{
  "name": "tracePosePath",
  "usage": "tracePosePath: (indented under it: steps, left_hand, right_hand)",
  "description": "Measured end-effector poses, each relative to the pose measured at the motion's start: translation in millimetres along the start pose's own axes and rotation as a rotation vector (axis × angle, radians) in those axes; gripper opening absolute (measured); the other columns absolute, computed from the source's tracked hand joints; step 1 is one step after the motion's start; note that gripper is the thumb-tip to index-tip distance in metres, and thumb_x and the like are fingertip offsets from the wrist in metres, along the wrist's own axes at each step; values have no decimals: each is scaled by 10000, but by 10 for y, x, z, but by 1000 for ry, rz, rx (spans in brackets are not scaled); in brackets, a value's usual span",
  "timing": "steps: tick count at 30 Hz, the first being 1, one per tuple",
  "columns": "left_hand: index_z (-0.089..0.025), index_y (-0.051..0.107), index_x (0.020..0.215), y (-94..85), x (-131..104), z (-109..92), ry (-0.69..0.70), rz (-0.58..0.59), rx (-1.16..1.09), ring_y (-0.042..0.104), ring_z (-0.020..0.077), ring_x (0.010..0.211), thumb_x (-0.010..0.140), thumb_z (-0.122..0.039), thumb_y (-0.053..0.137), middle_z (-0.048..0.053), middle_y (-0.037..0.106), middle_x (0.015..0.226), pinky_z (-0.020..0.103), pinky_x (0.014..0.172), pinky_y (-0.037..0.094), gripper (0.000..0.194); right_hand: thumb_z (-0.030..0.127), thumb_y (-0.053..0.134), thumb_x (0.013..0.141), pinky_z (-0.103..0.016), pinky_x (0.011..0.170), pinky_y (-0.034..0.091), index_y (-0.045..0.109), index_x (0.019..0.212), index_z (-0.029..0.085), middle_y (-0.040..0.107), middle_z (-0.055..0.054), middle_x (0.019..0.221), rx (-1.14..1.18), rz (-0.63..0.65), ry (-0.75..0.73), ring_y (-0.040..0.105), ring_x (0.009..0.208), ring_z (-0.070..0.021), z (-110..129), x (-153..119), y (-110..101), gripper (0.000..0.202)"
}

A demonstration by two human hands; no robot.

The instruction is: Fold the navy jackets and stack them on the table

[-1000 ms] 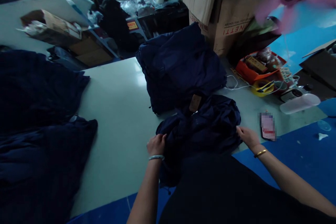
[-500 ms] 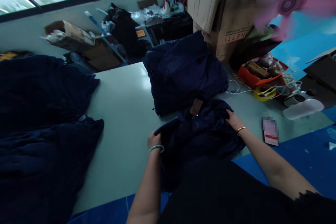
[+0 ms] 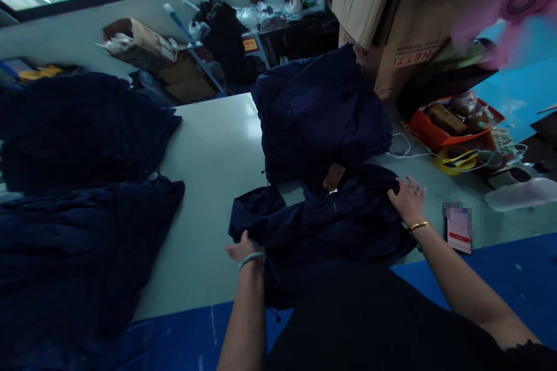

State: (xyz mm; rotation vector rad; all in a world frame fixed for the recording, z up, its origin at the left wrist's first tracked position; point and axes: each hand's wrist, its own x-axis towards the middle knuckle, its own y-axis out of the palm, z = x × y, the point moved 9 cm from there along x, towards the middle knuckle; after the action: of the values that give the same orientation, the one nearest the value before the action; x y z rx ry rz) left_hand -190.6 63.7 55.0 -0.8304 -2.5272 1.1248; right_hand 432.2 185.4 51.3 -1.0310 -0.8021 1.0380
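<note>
A dark navy garment (image 3: 331,232) with a brown tag (image 3: 334,177) lies in front of me on the pale table (image 3: 209,162). At its left side, my left hand (image 3: 239,247) touches the edge of a sleeve, thumb and fingers apart. My right hand (image 3: 408,200) rests at the garment's right edge, its fingers spread and the thumb on the cloth. Just behind the garment sits a pile of folded navy clothes (image 3: 322,110).
More navy clothes (image 3: 82,226) are heaped on the left. To the right are a phone (image 3: 458,231), a clear bottle (image 3: 520,196), yellow tape (image 3: 455,159) and an orange box (image 3: 455,119). Behind stand a large carton (image 3: 409,35) and a pink fan (image 3: 524,0).
My left hand has moved left and down, and the sleeve now lies spread out to the left. The fingers of my right hand have opened. The camera view has shifted a little.
</note>
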Motion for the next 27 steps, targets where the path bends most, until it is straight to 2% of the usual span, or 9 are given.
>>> tracePosePath:
  steps: [2, 3, 5, 7, 10, 13, 19, 23, 27]
  left_hand:
    - [-143, 571, 1381, 83, -198, -137, 83, -5, 21, 525, 357, 1408, 903, -275, 600, 200, 596, 1447, 588, 1203, 385, 497]
    - [-156, 587, 1368, 197, -299, -273, 168, 48, 30, 494, 335, 1441, 900, -274, 598, 186, 581, 1479, 559, 1240, 345, 483]
    - [-186, 637, 1326, 552, -522, -603, 369, 250, 36, 509, 295, 1432, 914, -283, 579, 151, 612, 1468, 498, 1255, 340, 428]
    - [-206, 663, 1318, 941, -726, -856, 468, 470, 40, 564, 276, 1381, 926, -286, 569, 129, 662, 1418, 462, 1227, 385, 411]
    - [-183, 627, 1400, 1403, -857, -990, 389, 677, 65, 598, 276, 1351, 920, -314, 617, 145, 663, 1431, 425, 1179, 433, 497]
    - [-143, 575, 1456, 1687, -887, -939, 242, 788, 88, 571, 291, 1387, 906, -369, 678, 186, 620, 1483, 401, 1180, 413, 604]
    - [-111, 632, 1361, 1851, -995, -719, 75, 863, 30, 602, 343, 1348, 820, -413, 802, 228, 663, 1409, 443, 1145, 444, 643]
    - [-141, 719, 1177, 1835, -1131, -667, -12, 966, -102, 713, 293, 1168, 780, -425, 845, 168, 761, 1240, 375, 1009, 554, 504]
    - [-136, 753, 941, 1758, -1222, -689, -78, 1086, -200, 759, 284, 975, 752, -582, 828, 144, 805, 1012, 366, 858, 612, 490]
  right_hand:
    - [340, 525, 959, -489, 1198, 347, 678, 1319, 176, 593, -160, 1479, 73, 77, -208, 523, 1375, -297, 418, 20, 108, 424]
    - [324, 505, 977, -431, 1178, 383, 699, 1279, 174, 648, -150, 1413, 112, 164, -279, 565, 1335, -271, 616, 22, 220, 389]
    - [342, 509, 997, -373, 1127, 440, 707, 1266, 163, 696, -154, 1342, 143, 330, -299, 619, 1279, -259, 896, 30, 473, 379]
    - [384, 564, 985, -382, 1092, 473, 657, 1351, 131, 678, -191, 1372, 122, 411, -209, 629, 1282, -290, 1003, 45, 676, 455]
    - [397, 641, 943, -396, 1053, 498, 591, 1432, 133, 672, -200, 1381, 114, 427, -141, 640, 1274, -316, 1014, 9, 840, 558]
    - [347, 670, 908, -367, 1017, 506, 627, 1376, 184, 707, -152, 1333, 138, 469, -174, 667, 1221, -299, 955, -123, 931, 497]
    - [136, 604, 841, -324, 1009, 482, 631, 1311, 153, 722, -149, 1253, 106, 480, -204, 666, 1178, -268, 810, -390, 975, 471]
    - [137, 563, 837, -365, 1103, 446, 644, 1275, 153, 702, -134, 1264, 173, 410, -282, 623, 1222, -258, 790, -467, 882, 445]
    - [209, 561, 854, -390, 1101, 461, 681, 1183, 175, 707, -119, 1212, 266, 371, -274, 636, 1174, -258, 727, -472, 737, 352]
